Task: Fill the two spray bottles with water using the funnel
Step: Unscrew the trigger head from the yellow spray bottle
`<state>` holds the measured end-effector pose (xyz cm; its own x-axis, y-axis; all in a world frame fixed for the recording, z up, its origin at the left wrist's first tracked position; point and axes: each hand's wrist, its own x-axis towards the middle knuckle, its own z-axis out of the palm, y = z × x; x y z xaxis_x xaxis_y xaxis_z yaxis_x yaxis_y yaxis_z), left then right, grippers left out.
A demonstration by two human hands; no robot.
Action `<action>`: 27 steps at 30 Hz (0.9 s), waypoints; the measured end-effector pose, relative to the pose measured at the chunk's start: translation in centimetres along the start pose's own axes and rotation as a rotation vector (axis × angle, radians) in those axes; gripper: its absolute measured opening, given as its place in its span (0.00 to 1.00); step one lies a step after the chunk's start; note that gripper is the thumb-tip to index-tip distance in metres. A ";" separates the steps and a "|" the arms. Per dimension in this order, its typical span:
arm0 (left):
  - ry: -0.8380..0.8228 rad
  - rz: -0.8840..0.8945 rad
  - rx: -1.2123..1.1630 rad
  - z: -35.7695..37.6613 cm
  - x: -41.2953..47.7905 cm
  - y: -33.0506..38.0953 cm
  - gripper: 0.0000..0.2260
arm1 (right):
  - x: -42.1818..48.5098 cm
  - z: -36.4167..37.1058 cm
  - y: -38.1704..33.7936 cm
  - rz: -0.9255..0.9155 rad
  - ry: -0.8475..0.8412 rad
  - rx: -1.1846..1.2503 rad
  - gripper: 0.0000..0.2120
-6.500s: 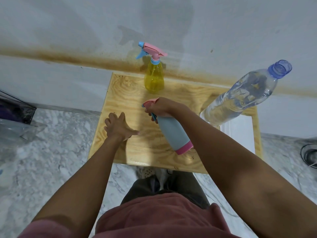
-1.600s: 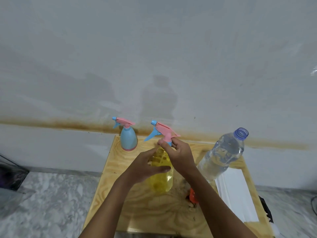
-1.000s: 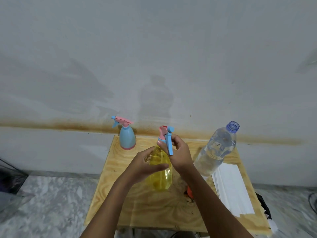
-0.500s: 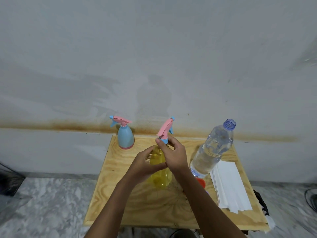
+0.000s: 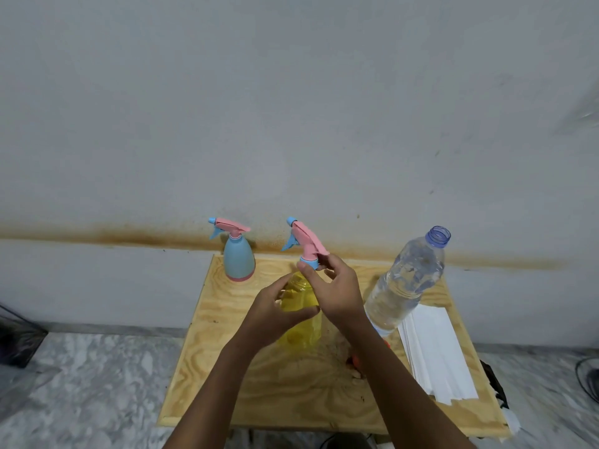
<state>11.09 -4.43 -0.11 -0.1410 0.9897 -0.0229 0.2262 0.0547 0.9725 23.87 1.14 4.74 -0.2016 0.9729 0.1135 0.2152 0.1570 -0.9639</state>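
Yellow translucent plastic spray bottle stands upright on the pale plywood tabletop, its long axis vertical, clasped round the belly by the left hand. Directly above that, the right hand pinches the blue collar under the pink trigger head, probably to unscrew it. Beyond the left hand waits the blue spray bottle; beside the right, one clear, uncapped water bottle. Two sprayers, then; the funnel I cannot make out.

- I can read no text, label, brand or number on anything before me.
- The clear plastic water bottle beside my hands carries no legible label.
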 end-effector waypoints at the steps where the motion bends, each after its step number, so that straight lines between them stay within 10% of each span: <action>1: 0.002 -0.008 -0.003 0.0 0.0 -0.2 0.30 | 0.1 -0.1 0.0 -0.008 0.006 0.016 0.14; 27: 0.144 -0.185 0.198 4.5 0.2 -8.3 0.33 | 3.2 -5.2 0.7 -0.048 -0.037 -0.248 0.09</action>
<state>13.56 -4.11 -9.23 -0.3296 0.9323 -0.1488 0.3650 0.2712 0.8906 28.29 5.27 5.71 -0.2514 0.9571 0.1440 0.4313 0.2440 -0.8686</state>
